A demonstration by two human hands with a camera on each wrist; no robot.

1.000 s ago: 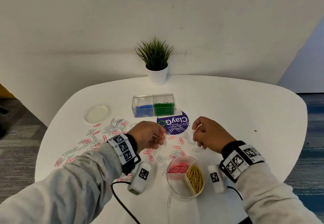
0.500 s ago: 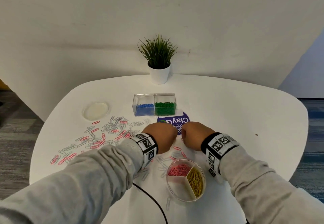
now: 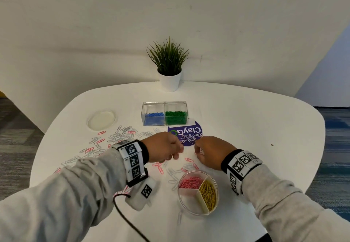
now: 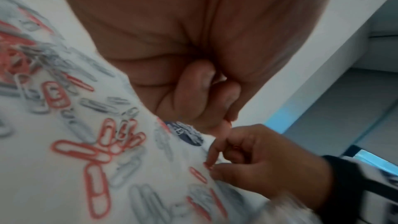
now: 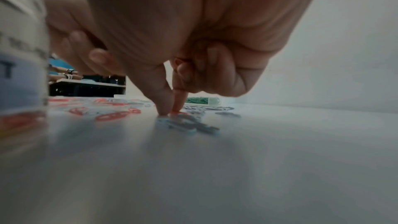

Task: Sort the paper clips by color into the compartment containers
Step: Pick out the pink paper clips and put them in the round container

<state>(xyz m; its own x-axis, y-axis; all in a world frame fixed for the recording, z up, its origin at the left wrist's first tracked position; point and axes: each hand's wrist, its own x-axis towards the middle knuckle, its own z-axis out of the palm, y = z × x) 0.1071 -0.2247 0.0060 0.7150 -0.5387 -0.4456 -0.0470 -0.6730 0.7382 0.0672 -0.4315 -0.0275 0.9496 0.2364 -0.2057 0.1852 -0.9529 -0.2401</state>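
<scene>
On the white surface (image 3: 246,120), just beyond the round divided container (image 3: 181,202), both hands work low among the loose clips. The right hand (image 3: 212,152) stands on its fingertips, thumb and forefinger drawn narrow and pressed down onto a pink clip (image 5: 175,112), the other fingers tucked away; this upright pose suits lifting a thin flat wire off a hard top. The left hand (image 3: 164,150) hovers beside it, fingers curled inward; a pink sliver shows at its fingertips in the left wrist view, so its grip may hold a clip, though blur prevents certainty. The scattered pink and silver clips (image 3: 117,137) lie mostly left of the hands, with some on a purple sticker (image 3: 195,131). The round container sits nearest the person, presumably for short reaches: one compartment holds pink clips (image 3: 189,183), one holds yellow clips (image 3: 208,194), and the third appears empty, likely reserved for silver. The clear rectangular box (image 3: 164,105), farther back, holds blue clips (image 3: 154,115) and green clips (image 3: 175,114) in separate halves; no loose clips of those colors are visible. A round lid (image 3: 101,119) lies to the left, and a potted plant (image 3: 169,67) stands at the far edge.
</scene>
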